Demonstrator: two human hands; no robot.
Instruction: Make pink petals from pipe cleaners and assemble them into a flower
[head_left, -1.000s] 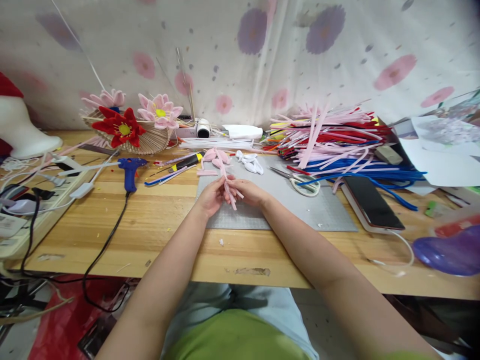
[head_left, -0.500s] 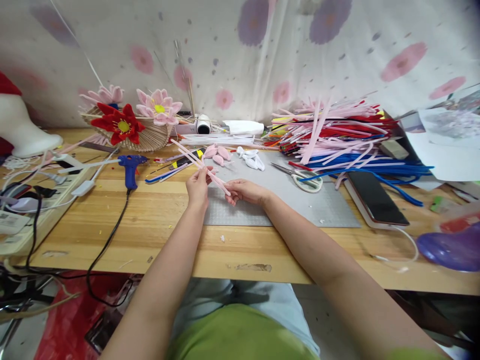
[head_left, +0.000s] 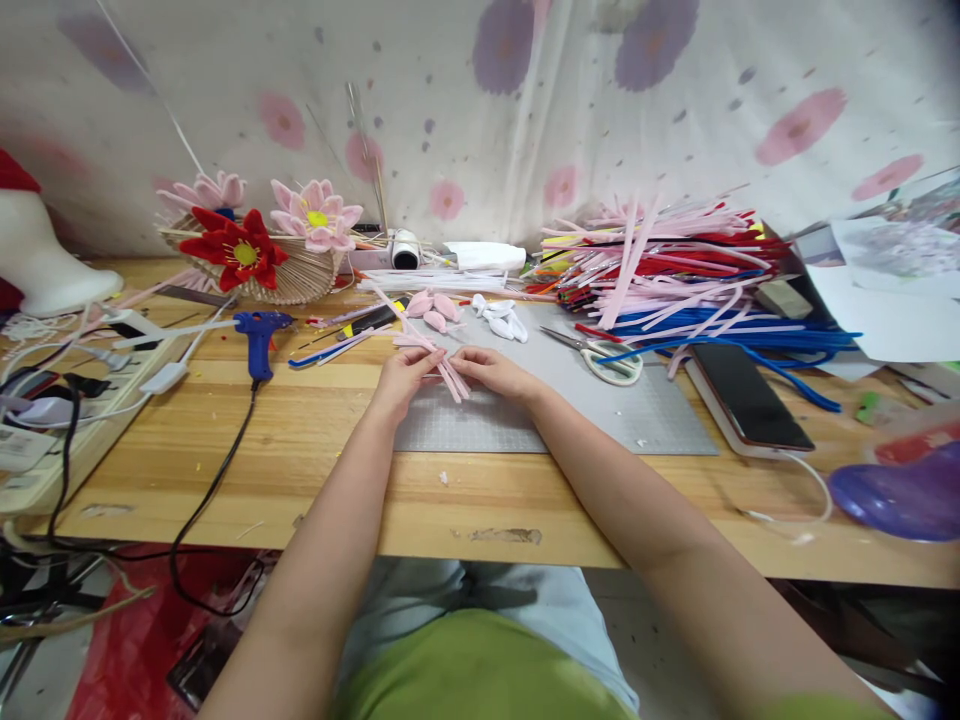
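Note:
A bunch of pink pipe cleaners (head_left: pixel 454 384) slants between my two hands above the grey cutting mat (head_left: pixel 480 432). My left hand (head_left: pixel 409 375) is closed round the middle of the bunch, thumb on top, with strands sticking out beyond the fingers. Closed in a pinch, my right hand (head_left: pixel 487 370) holds the strands close to their near ends. Just beyond the hands lie pink petal shapes (head_left: pixel 435 312) and white petal shapes (head_left: pixel 501 318) made of pipe cleaner. Scissors (head_left: pixel 596 355) with pale handles rest on the mat to the right.
A blue glue gun (head_left: pixel 259 340) stands at left, its black cord running off the table edge. Finished pink and red flowers (head_left: pixel 241 252) are behind it. A large heap of pipe cleaners (head_left: pixel 667 260) fills the back right, near a phone (head_left: pixel 754 395). A power strip (head_left: pixel 82 430) lies far left.
My hands have come closer together. The pipe cleaners' near ends have swung downward and now point more toward me. My right hand has moved up slightly along them.

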